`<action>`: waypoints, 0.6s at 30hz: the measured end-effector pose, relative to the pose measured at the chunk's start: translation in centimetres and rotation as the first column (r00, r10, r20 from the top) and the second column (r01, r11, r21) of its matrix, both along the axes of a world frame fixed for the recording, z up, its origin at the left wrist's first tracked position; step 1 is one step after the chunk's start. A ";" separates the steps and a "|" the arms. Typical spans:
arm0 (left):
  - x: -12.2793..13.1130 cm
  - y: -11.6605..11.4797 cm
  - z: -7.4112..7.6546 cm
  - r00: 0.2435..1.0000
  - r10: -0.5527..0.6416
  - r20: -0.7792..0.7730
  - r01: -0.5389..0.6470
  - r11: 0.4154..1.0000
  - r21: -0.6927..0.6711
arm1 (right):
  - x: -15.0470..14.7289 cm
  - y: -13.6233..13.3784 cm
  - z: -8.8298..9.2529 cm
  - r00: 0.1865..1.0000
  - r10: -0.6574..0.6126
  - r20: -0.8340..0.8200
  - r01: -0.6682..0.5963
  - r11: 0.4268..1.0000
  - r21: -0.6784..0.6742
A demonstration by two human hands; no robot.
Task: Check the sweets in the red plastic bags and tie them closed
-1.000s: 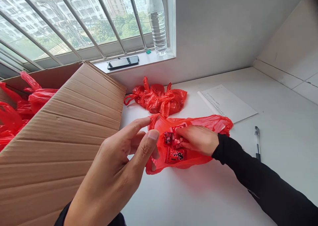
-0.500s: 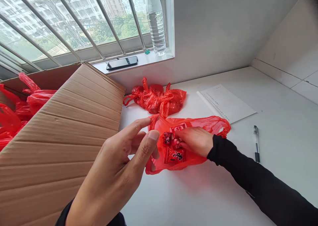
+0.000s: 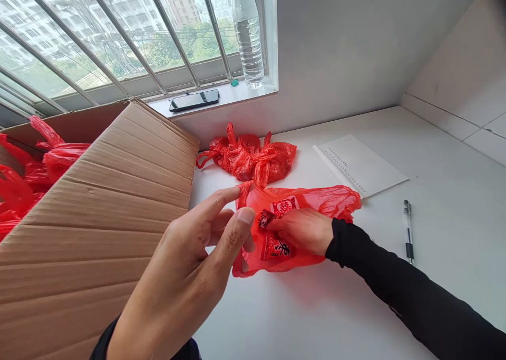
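A translucent red plastic bag (image 3: 316, 199) lies spread on the white table with its mouth facing left. My left hand (image 3: 197, 254) holds that mouth stretched, the bag's edge caught on its fingers, with the thumb apart from the index finger. Reaching into the bag from the right, my right hand (image 3: 304, 228) has its fingertips closed on a small dark red wrapped candy (image 3: 264, 219). Beside those fingers are a red packet with white print (image 3: 285, 206) and a red packet with black lettering (image 3: 274, 248). The palm side of my right hand is hidden.
Tied red bags (image 3: 253, 157) rest behind the open one. A cardboard box (image 3: 118, 202) with more red bags stands at left. Paper (image 3: 363, 165) and a pen (image 3: 408, 231) lie at right. The windowsill bears a phone (image 3: 194, 100) and a water bottle (image 3: 250, 44).
My right hand has shifted slightly left inside the bag and now reaches the small candy, which has tilted a little. The bag's right end has drawn in slightly. My left hand is nearly still.
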State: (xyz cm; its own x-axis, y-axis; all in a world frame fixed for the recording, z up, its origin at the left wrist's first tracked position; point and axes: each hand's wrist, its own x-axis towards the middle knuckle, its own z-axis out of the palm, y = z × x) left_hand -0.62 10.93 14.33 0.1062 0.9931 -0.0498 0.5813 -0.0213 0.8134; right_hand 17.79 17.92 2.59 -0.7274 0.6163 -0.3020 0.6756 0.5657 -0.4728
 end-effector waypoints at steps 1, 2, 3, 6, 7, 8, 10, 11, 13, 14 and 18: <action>0.0 0.0 0.0 1.000 -0.003 -0.002 0.003 1.000 -0.001 | -0.1 0.0 0.0 1.000 -0.004 -0.008 0.004 1.000 0.000; 0.0 0.0 0.0 1.000 -0.005 -0.005 0.005 1.000 0.002 | -0.1 0.0 0.0 1.000 -0.013 -0.011 0.013 1.000 0.005; -0.1 0.0 0.0 1.000 -0.003 -0.006 0.003 1.000 0.007 | -0.2 0.0 0.1 1.000 -0.023 -0.005 0.023 1.000 0.012; -0.2 0.2 -0.2 1.000 -0.022 0.001 0.022 1.000 0.021 | -0.1 -0.3 0.2 0.998 -0.035 0.055 0.033 0.999 0.032; -0.3 0.3 -0.3 0.999 -0.035 0.005 0.035 0.999 0.024 | -0.1 -0.4 0.2 0.997 -0.033 0.074 0.030 0.999 0.035; -0.3 0.3 -0.3 0.999 -0.047 0.008 0.046 0.999 0.025 | -0.1 -0.6 0.3 0.996 -0.029 0.090 0.026 0.999 0.035; -0.4 0.4 -0.3 0.998 -0.062 0.010 0.062 0.998 0.024 | -0.3 -0.9 0.2 0.993 -0.022 0.112 0.018 0.999 0.039; -0.3 0.3 -0.3 0.998 -0.062 0.010 0.062 0.998 0.021 | -0.4 -1.0 0.2 0.993 -0.021 0.120 0.016 0.999 0.044; -0.3 0.3 -0.2 0.998 -0.060 0.014 0.059 0.998 0.012 | -0.7 -1.2 0.1 0.991 -0.013 0.131 0.006 0.999 0.053; -0.3 0.3 -0.1 0.998 -0.056 0.014 0.056 0.998 0.009 | -0.8 -1.2 0.1 0.991 -0.010 0.134 0.002 0.998 0.056; -0.3 0.1 -0.1 0.999 -0.038 0.013 0.038 0.999 0.017 | -0.8 -1.1 0.3 0.991 -0.002 0.132 -0.005 0.999 0.051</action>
